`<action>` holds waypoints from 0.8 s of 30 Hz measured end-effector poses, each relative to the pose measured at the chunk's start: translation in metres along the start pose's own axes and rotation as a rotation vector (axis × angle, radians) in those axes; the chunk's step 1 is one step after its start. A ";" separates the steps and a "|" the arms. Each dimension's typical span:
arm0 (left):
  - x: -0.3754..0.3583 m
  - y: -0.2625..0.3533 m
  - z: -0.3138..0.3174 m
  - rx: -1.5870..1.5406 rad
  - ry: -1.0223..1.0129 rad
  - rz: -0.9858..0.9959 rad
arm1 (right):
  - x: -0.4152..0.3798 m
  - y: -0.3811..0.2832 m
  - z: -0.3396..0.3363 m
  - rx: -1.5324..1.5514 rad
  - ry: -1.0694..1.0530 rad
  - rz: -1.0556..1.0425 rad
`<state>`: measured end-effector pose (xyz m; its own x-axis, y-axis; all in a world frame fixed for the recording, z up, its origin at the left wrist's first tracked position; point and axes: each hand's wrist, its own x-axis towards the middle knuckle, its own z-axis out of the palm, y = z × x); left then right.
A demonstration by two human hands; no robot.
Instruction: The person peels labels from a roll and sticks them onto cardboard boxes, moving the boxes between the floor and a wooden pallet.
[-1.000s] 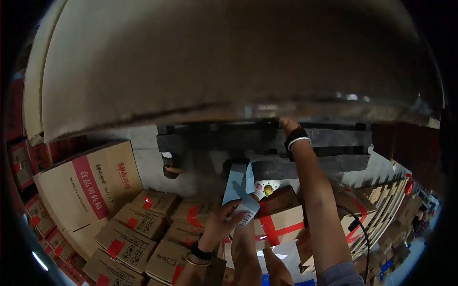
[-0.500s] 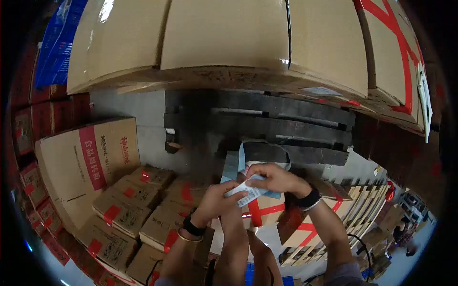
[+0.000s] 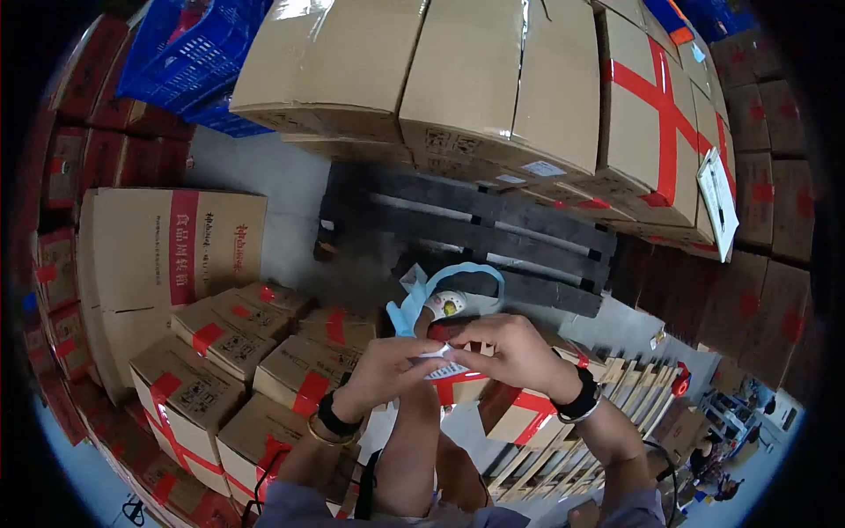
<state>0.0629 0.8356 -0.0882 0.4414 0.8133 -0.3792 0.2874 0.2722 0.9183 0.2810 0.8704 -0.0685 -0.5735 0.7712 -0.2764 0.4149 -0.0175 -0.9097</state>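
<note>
In front of my body, both hands meet over a small white printed label (image 3: 447, 370). My left hand (image 3: 385, 371) pinches the label's left side between thumb and fingers. From the right, my right hand (image 3: 515, 354) pinches its upper right edge, with the fingertips of both hands close together. Just beyond them a light blue strip (image 3: 405, 314) rises and curls over to the right in a loop; its lower end is hidden behind the hands. A patterned white shoe (image 3: 450, 304) shows beyond the fingers. Below the hands is a carton with red tape (image 3: 519, 415).
Large cartons (image 3: 480, 84) are stacked ahead beside a dark pallet (image 3: 458, 224). Smaller taped boxes (image 3: 204, 327) fill the left, near a tall printed carton (image 3: 132, 264). Blue crates (image 3: 198, 57) stand back left. A wooden pallet (image 3: 572, 449) lies right. Papers (image 3: 717, 202) hang from a carton.
The view has shifted, bringing more of the right-hand stacks into sight. The label has tilted between my fingers, and the blue strip now shows as an open loop beyond my hands.
</note>
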 end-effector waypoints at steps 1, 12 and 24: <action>-0.005 0.001 -0.004 0.019 -0.020 -0.004 | 0.001 -0.002 -0.003 0.095 -0.075 0.032; -0.029 -0.065 -0.052 0.095 -0.169 -0.453 | 0.108 0.027 0.001 0.967 0.274 0.169; -0.016 -0.078 -0.059 -0.035 -0.036 -0.442 | 0.287 0.047 0.058 0.615 1.205 -0.113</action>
<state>-0.0170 0.8312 -0.1473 0.3118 0.5969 -0.7393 0.4260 0.6076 0.6703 0.0951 1.0540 -0.2081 0.5171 0.8550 -0.0396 -0.1548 0.0479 -0.9868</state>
